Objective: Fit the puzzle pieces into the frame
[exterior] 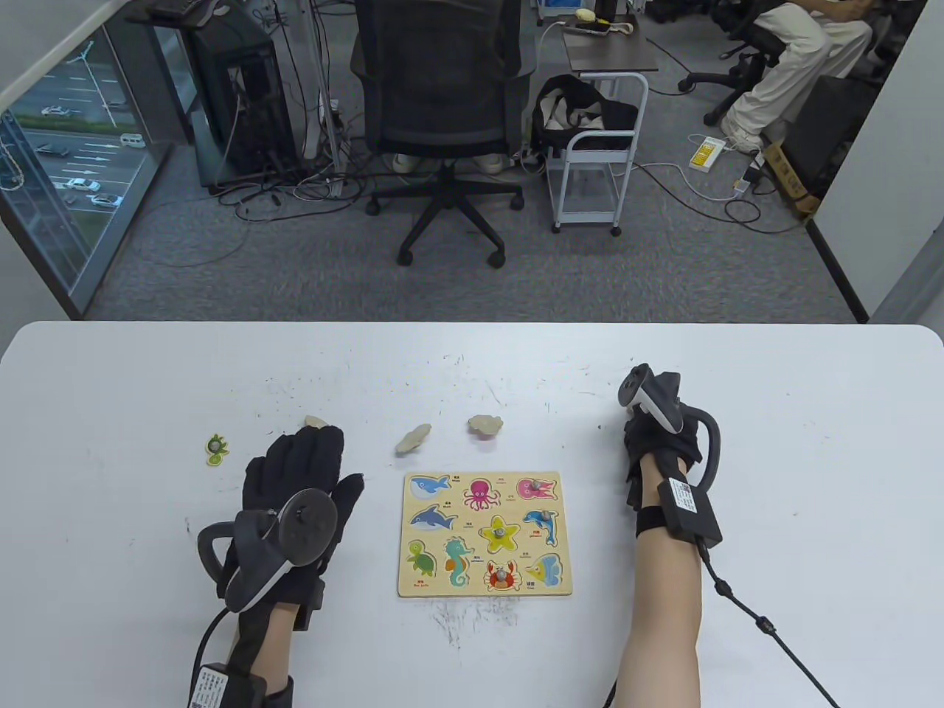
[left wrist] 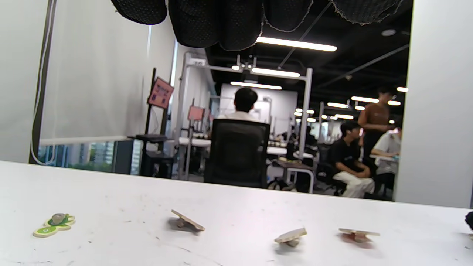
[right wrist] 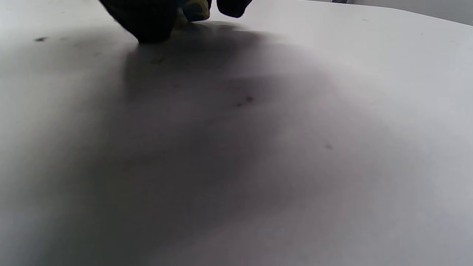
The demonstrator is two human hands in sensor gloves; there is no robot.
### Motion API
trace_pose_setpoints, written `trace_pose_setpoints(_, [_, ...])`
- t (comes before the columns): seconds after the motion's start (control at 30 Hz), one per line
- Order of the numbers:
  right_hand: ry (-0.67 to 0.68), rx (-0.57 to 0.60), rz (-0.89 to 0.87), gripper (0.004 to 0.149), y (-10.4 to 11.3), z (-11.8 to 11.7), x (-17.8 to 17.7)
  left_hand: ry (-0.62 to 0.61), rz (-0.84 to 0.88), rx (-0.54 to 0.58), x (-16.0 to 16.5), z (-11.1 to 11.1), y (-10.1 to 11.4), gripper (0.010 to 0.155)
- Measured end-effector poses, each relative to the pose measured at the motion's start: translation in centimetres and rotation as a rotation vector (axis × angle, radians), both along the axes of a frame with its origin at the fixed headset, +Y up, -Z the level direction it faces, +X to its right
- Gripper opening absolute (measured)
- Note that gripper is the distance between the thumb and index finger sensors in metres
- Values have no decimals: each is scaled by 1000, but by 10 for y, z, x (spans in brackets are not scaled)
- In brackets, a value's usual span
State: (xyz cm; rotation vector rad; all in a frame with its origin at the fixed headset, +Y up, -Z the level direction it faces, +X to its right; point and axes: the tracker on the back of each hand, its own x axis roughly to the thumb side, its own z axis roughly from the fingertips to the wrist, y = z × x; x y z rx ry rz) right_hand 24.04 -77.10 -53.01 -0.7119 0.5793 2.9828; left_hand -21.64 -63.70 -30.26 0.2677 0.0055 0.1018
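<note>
Table view, wooden sea-animal puzzle frame point(exterior: 486, 534), partly filled

A white table point(exterior: 811, 413) carries the puzzle frame point(exterior: 486, 534) near its front edge. Beyond lie a turtle piece point(exterior: 216, 449) and three face-down pieces point(exterior: 412, 439).

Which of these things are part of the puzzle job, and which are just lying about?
Part of the job:
- puzzle frame
- turtle piece, face up
- three face-down pieces
- left hand
- right hand

Just lying about:
- office chair
- white cart
- cables on the floor
</note>
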Motion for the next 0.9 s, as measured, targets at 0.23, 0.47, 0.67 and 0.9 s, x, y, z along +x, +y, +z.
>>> trace_pose_setpoints(0.23, [-43, 44, -17, 54, -1, 1, 2, 1, -9, -7, 1, 0, 0, 70])
trace_pose_setpoints(0.47, [-21, 92, -73, 47, 10, 6, 4, 1, -21, -16, 3, -1, -1, 70])
trace_pose_setpoints(0.67, [121, 152, -141, 47, 34, 25, -5, -42, 33, -21, 5, 1, 1, 70])
trace_pose_setpoints(0.9, [326, 239, -199, 48, 72, 70, -40, -78, 144, -37, 10, 3, 2, 69])
